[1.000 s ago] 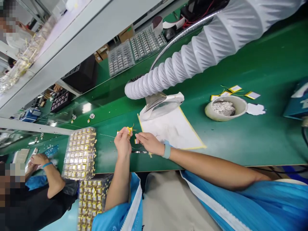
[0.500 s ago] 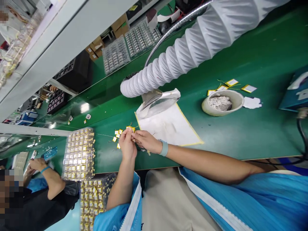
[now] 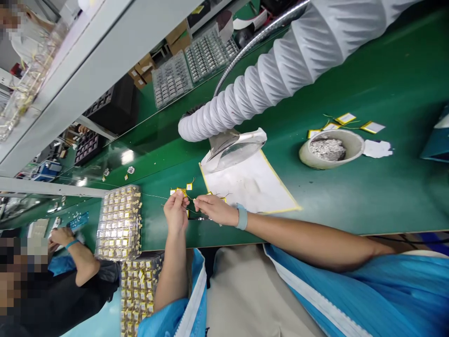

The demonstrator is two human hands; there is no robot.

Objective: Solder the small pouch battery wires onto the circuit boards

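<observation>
My left hand (image 3: 176, 211) is closed in a pinch on a small flat pouch battery (image 3: 181, 191) with yellow edges. Just to its right, the fingertips of my right hand (image 3: 215, 209) pinch the battery's thin wire (image 3: 191, 198). A short gap separates the two hands. More white-and-yellow batteries (image 3: 189, 186) lie on the green bench behind and between them, some partly covered by my fingers. Under my right hand is a dark, thin item (image 3: 201, 218), mostly hidden.
A white sheet (image 3: 245, 187) lies under a fume hose (image 3: 224, 107) with a clear hood (image 3: 238, 150). Right of it stands a pot of silvery scraps (image 3: 303, 157) near several batteries (image 3: 345, 118). Stacked battery trays (image 3: 119, 224) stand left. A co-worker's arm (image 3: 82, 264) is farther left.
My hands have drawn apart: the left hand moved left with the battery, and the wire now shows between them. The whole view has shifted slightly.
</observation>
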